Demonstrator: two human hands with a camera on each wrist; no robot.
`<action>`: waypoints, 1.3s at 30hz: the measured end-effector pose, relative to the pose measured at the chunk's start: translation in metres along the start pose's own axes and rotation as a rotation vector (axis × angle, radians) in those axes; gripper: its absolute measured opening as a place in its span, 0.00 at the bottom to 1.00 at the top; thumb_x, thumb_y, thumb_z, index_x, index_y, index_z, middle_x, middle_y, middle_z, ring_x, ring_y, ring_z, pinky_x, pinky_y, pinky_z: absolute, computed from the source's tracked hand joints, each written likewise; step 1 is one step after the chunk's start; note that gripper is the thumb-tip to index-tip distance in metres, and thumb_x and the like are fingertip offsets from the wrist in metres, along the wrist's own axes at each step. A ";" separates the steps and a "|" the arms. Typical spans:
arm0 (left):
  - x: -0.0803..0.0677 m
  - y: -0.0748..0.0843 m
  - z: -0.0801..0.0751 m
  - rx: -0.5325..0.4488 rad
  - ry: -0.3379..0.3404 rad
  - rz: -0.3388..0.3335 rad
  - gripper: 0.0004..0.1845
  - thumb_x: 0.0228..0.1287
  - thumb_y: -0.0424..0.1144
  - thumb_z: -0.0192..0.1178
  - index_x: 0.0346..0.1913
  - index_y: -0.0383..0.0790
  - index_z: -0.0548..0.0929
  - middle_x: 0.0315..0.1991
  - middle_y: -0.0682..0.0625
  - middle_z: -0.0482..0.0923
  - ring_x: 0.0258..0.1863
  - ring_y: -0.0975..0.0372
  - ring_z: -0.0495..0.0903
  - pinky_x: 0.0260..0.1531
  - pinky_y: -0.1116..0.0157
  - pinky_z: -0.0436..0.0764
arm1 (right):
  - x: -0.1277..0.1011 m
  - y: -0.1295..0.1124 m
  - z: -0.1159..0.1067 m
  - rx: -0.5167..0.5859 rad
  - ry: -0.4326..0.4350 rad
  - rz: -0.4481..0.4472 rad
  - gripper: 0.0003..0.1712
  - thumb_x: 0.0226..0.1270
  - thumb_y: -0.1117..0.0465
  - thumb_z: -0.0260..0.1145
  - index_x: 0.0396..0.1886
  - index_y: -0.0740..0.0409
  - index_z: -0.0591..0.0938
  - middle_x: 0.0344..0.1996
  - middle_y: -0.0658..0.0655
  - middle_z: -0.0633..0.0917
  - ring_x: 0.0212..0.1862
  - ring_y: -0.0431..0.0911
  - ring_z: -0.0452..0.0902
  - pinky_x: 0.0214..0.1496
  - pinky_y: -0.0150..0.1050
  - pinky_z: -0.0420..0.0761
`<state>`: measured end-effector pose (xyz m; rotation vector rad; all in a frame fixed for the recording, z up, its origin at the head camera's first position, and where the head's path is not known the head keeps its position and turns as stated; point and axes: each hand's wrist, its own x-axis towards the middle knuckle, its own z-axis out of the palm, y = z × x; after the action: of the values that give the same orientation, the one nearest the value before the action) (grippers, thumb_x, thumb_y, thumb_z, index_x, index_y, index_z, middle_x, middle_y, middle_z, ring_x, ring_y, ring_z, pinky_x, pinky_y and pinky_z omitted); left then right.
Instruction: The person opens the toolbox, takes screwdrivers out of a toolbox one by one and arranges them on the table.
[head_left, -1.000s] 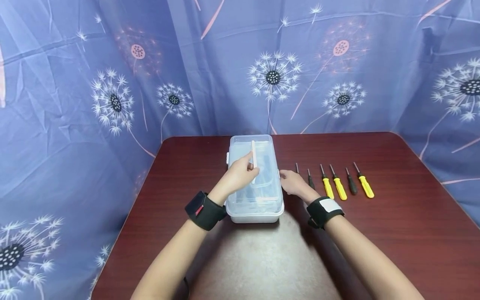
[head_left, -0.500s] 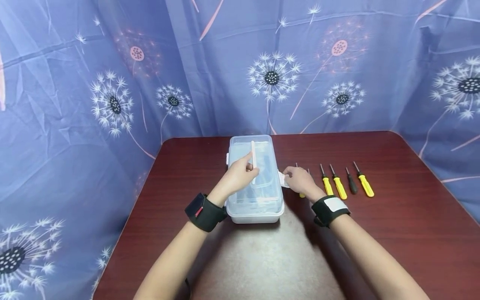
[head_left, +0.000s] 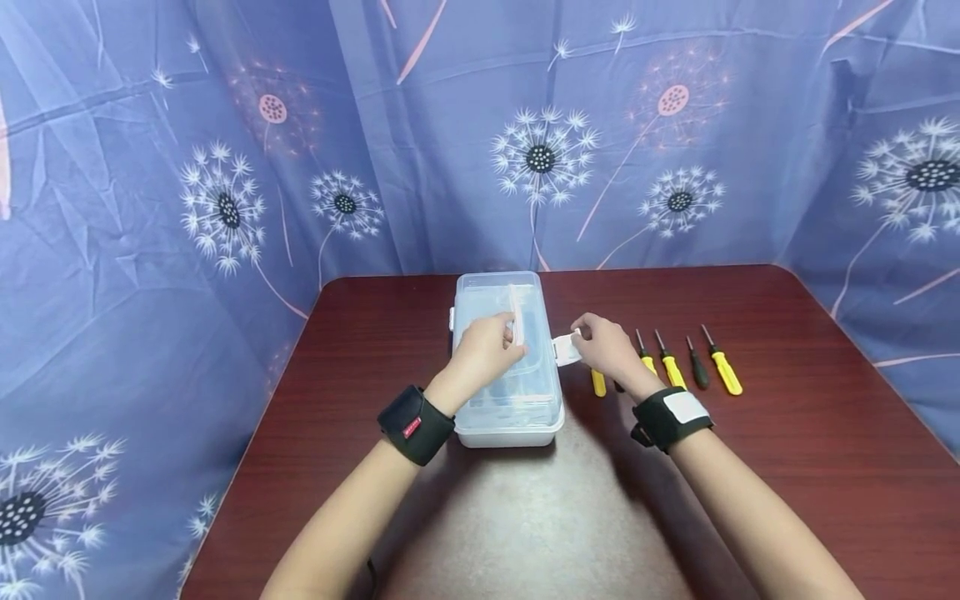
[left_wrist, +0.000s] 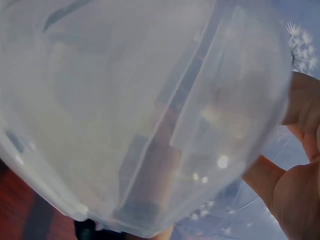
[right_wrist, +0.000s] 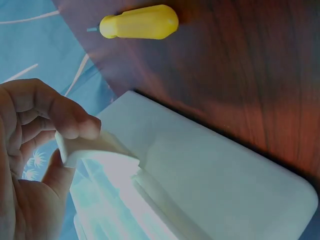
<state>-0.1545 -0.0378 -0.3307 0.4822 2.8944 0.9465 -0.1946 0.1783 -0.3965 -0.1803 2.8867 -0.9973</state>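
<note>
Pinching white side latch (head_left: 566,349), right hand (head_left: 609,347) has it swung outward, higher than half second ago. Left hand (head_left: 485,350) grips handle (head_left: 515,310) atop clear storage box (head_left: 507,400), mid-table (head_left: 787,450). Screwdrivers (head_left: 722,364) unmoved.

Clear plastic box (left_wrist: 135,110) close against left hand (left_wrist: 295,180)

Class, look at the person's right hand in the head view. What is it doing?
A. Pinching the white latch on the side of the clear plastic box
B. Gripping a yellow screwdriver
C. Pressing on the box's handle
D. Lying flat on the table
A: the right hand pinches the white latch on the right side of the clear box, flipped outward; the screwdrivers lie untouched on the table.
</note>
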 end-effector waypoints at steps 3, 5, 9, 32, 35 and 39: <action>-0.001 0.005 0.004 0.145 0.045 0.088 0.14 0.61 0.39 0.64 0.46 0.33 0.81 0.30 0.45 0.83 0.30 0.60 0.78 0.32 0.67 0.74 | 0.000 -0.001 0.001 -0.009 0.018 -0.002 0.20 0.72 0.57 0.51 0.57 0.64 0.74 0.36 0.63 0.80 0.24 0.46 0.72 0.27 0.36 0.70; -0.001 0.008 0.008 0.274 0.076 0.143 0.09 0.60 0.40 0.65 0.34 0.35 0.81 0.25 0.46 0.80 0.26 0.60 0.77 0.28 0.67 0.72 | -0.001 -0.002 0.001 -0.009 0.026 0.000 0.20 0.72 0.57 0.51 0.57 0.64 0.74 0.37 0.63 0.80 0.23 0.46 0.70 0.27 0.36 0.69; 0.000 0.013 0.015 0.466 0.114 0.190 0.10 0.57 0.43 0.67 0.28 0.38 0.83 0.25 0.48 0.83 0.30 0.58 0.82 0.32 0.64 0.80 | -0.002 -0.002 0.002 -0.004 0.032 0.012 0.21 0.72 0.57 0.51 0.58 0.64 0.73 0.41 0.65 0.80 0.27 0.48 0.72 0.29 0.36 0.71; -0.016 -0.006 0.002 0.169 0.127 0.080 0.10 0.59 0.41 0.64 0.40 0.40 0.87 0.46 0.46 0.85 0.50 0.53 0.81 0.53 0.57 0.77 | -0.008 -0.013 0.011 0.330 -0.021 0.044 0.20 0.77 0.53 0.41 0.61 0.56 0.68 0.44 0.67 0.80 0.39 0.57 0.84 0.41 0.49 0.84; -0.022 -0.020 -0.003 0.128 0.190 -0.055 0.22 0.61 0.48 0.62 0.55 0.39 0.80 0.54 0.40 0.79 0.55 0.47 0.77 0.56 0.51 0.74 | -0.007 -0.014 0.013 0.365 -0.038 0.051 0.20 0.77 0.51 0.42 0.62 0.54 0.67 0.45 0.68 0.79 0.39 0.57 0.84 0.41 0.50 0.84; -0.025 -0.041 -0.002 0.084 0.142 -0.223 0.36 0.67 0.54 0.53 0.71 0.36 0.61 0.63 0.31 0.68 0.60 0.40 0.72 0.60 0.47 0.71 | -0.006 -0.016 0.016 0.401 -0.069 0.057 0.24 0.76 0.49 0.44 0.64 0.56 0.64 0.51 0.69 0.77 0.38 0.54 0.84 0.40 0.47 0.85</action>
<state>-0.1422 -0.0779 -0.3545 0.0947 3.0407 0.8613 -0.1858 0.1573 -0.3987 -0.1009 2.5468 -1.4936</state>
